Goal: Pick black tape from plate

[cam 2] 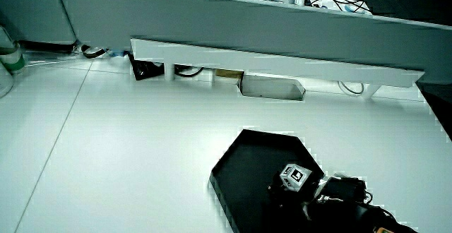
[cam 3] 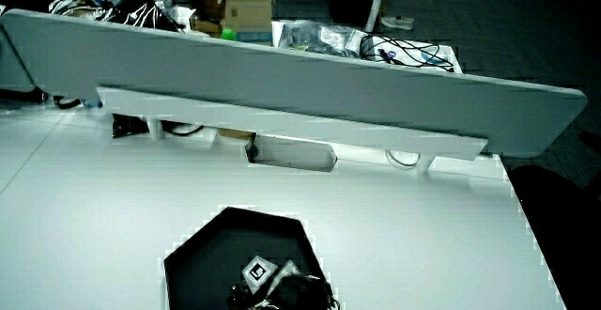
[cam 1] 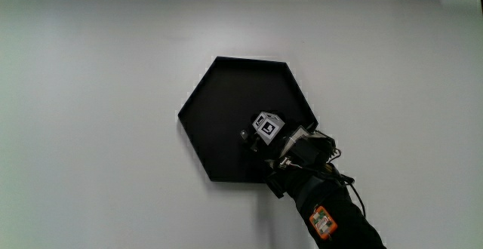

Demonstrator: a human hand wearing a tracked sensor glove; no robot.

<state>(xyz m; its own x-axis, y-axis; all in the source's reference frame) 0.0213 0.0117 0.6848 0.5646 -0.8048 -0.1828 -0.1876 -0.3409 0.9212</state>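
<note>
I can't honestly pick out the black tape against the black hexagonal plate (cam 1: pixel 219 113); if it is there, it lies hidden under the hand (cam 1: pixel 266 137), which sits low over the part of the plate nearest the person. Whether the hand is clenched or loose I cannot tell. The plate rests on the white table (cam 1: pixel 90 128), well short of the low partition (cam 2: pixel 282 32) seen in both side views.

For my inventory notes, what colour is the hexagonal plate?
Black; the plate shows best in the main view.
</note>
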